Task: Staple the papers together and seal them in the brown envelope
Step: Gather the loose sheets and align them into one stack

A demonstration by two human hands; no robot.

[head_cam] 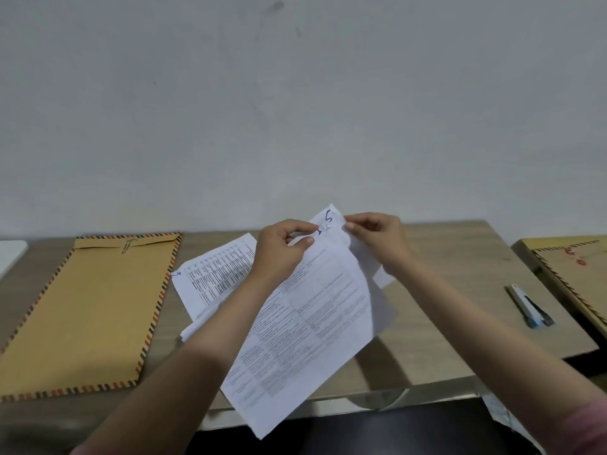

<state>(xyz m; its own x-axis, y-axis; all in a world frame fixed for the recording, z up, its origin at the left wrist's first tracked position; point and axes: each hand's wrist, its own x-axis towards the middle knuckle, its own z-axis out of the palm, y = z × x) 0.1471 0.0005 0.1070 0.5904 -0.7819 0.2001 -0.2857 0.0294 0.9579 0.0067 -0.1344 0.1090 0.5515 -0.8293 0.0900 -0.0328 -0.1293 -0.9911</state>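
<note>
Papers are held up over the table, pinched at the top corner by the left hand and right hand. Left lies the brown envelope; right, the stapler.

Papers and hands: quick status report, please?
Left hand and right hand pinch the papers at the top corner, lifted. Stapler idle, right. Brown envelope flat, left. Nothing obstructing.

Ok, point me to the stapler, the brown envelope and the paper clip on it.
stapler (529,306): head view, middle of its body.
brown envelope (95,310): head view, bare centre of its face.
paper clip (127,245): head view, on the flap.
</note>
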